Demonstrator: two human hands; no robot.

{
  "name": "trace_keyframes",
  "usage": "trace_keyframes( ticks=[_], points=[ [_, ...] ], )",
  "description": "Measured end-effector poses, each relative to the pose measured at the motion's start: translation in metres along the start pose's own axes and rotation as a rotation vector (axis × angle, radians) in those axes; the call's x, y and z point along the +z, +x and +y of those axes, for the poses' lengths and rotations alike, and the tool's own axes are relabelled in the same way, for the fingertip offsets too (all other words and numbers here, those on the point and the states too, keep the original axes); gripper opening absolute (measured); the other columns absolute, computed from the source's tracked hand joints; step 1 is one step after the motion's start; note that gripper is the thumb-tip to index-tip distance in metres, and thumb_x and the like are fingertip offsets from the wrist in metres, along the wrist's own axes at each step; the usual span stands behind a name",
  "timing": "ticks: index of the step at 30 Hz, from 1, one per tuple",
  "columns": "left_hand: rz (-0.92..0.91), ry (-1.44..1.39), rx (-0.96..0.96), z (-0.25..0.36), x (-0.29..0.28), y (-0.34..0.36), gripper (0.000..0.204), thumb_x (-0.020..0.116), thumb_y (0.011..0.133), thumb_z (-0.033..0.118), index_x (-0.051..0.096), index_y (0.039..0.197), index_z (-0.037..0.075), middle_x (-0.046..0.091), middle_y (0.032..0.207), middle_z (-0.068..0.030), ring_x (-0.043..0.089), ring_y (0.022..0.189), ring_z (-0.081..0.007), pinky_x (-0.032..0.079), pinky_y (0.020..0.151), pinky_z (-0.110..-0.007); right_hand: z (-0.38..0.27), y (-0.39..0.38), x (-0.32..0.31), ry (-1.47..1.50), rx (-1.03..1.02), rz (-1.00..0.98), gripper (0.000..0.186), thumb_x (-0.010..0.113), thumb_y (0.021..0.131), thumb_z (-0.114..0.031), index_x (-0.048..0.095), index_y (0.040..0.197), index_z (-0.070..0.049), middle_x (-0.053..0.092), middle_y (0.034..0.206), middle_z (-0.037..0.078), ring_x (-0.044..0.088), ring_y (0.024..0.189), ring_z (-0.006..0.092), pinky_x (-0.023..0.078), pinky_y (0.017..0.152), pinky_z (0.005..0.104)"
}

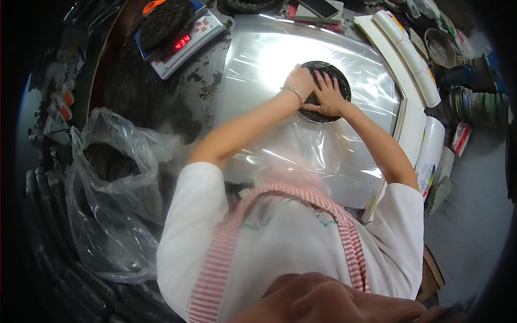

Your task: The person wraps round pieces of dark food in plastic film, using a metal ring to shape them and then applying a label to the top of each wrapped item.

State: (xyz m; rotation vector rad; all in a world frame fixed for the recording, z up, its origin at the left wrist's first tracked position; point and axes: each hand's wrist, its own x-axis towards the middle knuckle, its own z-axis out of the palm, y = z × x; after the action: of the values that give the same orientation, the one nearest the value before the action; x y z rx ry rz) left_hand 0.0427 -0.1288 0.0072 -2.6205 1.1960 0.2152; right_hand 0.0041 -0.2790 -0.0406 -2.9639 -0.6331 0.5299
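Note:
A dark round disc (311,116) with a black rim lies on clear plastic film (258,134) over a pale sheet. My right hand (329,96) rests on top of it, fingers spread and palm down. At the disc's left edge my left hand (300,82) is curled closed against it. What the left fingers hold, if anything, is hidden beneath that hand. Both forearms reach inward, so the hands nearly touch each other over the disc. Glare whitens the film just beyond the hands.
Far left, a digital scale (186,46) with a lit red display bears another dark round cake (167,22). A clear plastic bag (121,199) with dark material stands nearer left. Paper rolls (409,56) line the right. A phone (319,7) and a bowl (440,48) are at the back.

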Motion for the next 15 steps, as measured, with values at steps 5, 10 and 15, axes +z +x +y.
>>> trace_keyframes(
  ticks=[5,10,15],
  points=[
    [0.744,-0.503,-0.323,-0.017,0.040,-0.114,0.042,0.060,0.080,0.009,0.058,0.123,0.011,0.053,0.122,-0.0109,0.049,0.115,-0.0298,0.037,0.099,-0.043,-0.039,-0.031,-0.020,0.446,-0.203,0.541,0.043,0.065,0.083,-0.013,0.054,0.124,-0.007,0.048,0.132,0.019,0.046,0.123,0.0378,0.039,0.102,0.0447],
    [0.780,-0.396,-0.986,-0.084,0.135,-0.253,0.045,0.057,0.089,0.017,0.049,0.132,0.005,0.038,0.134,-0.0232,0.042,0.119,-0.0370,0.035,0.102,-0.043,-0.115,-0.114,-0.005,0.723,-0.328,0.576,0.030,0.062,0.076,0.002,0.061,0.105,-0.005,0.056,0.122,0.015,0.054,0.113,0.0355,0.045,0.096,0.0432],
    [0.624,-0.511,-1.253,-0.219,0.154,-0.252,0.078,0.067,0.080,0.050,0.039,0.141,0.011,0.028,0.144,-0.0288,0.032,0.130,-0.0461,0.031,0.105,-0.052,-0.146,-0.113,0.007,0.657,-0.408,0.555,0.032,0.062,0.073,0.002,0.062,0.104,-0.006,0.057,0.121,0.014,0.055,0.112,0.0346,0.046,0.096,0.0424]
  ],
)
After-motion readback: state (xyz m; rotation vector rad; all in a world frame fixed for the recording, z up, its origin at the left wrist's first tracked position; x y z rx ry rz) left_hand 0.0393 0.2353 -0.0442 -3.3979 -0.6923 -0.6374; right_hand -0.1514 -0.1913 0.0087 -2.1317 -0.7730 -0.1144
